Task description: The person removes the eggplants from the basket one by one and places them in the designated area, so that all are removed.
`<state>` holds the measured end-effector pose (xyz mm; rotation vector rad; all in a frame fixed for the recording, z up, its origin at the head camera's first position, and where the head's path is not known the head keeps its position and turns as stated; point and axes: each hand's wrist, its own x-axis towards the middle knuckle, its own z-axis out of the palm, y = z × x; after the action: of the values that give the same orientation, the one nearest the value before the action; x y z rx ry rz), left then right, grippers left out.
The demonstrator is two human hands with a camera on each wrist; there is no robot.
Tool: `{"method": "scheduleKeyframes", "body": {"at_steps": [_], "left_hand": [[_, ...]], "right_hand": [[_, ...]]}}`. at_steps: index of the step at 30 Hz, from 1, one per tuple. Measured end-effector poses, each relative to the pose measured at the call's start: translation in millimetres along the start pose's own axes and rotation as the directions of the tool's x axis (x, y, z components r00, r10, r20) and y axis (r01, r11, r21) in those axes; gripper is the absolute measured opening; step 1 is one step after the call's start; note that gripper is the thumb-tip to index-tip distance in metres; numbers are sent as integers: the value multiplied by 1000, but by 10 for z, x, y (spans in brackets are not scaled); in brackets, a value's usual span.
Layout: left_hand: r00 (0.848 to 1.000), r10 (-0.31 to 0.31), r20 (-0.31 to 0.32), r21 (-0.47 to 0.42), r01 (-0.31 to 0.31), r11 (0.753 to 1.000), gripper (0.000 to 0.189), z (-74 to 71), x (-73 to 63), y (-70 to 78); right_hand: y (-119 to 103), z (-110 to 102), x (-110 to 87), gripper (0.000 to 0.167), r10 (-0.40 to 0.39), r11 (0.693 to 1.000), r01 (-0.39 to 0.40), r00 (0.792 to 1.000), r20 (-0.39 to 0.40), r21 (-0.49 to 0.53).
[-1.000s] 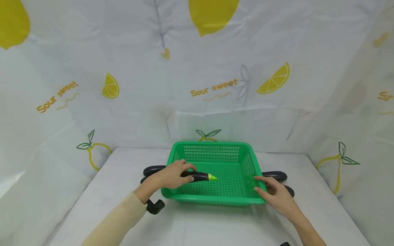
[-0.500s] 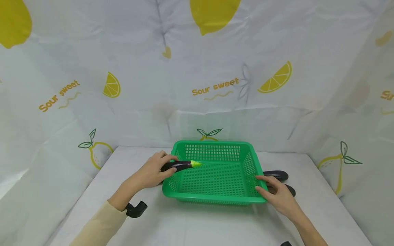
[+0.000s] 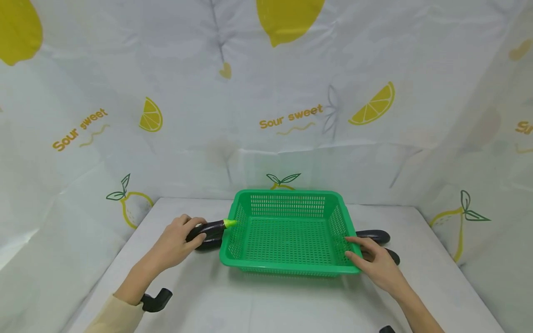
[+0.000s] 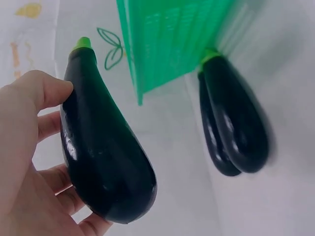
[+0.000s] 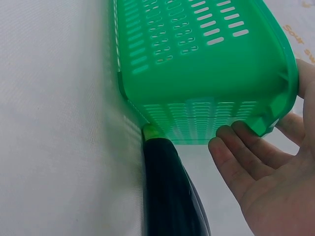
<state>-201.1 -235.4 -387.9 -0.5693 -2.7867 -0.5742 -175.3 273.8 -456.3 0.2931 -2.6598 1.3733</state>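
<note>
My left hand (image 3: 176, 238) holds a dark purple eggplant (image 4: 103, 142) with a bright green stem end. It is just left of the green plastic basket (image 3: 289, 269), the stem end pointing toward the basket's left rim. In the left wrist view, two more eggplants (image 4: 238, 118) lie side by side on the table by the basket wall; the held one is above them. On the other side, my right hand (image 3: 376, 266) grips the basket's right rim, some fingers over it and others against the outer wall. Another eggplant (image 5: 172, 191) lies beneath that hand, partly covering one behind it.
Two eggplants (image 3: 374, 237) show right of the basket in the head view, partly hidden by basket and hand. The white table (image 3: 266, 305) meets a white lemon-print sheet (image 3: 187, 152) behind. A black wrist-camera mount (image 3: 157, 300) juts from the left wrist.
My left hand has carried the eggplant from above the basket's inside out past its left rim and lowered it beside the eggplants there. The right hand and basket stay in place.
</note>
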Motion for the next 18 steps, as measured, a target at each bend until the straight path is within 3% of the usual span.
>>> {"method": "scheduleKeyframes", "body": {"at_steps": [8, 18], "left_hand": [[998, -67, 4, -2, 67, 998, 28, 36, -170, -220], [983, -145, 116, 34, 142, 989, 30, 274, -296, -342]], "right_hand": [[5, 4, 6, 46, -9, 1000, 9, 1000, -7, -9], [9, 6, 2, 47, -13, 1000, 13, 1000, -4, 4]]}}
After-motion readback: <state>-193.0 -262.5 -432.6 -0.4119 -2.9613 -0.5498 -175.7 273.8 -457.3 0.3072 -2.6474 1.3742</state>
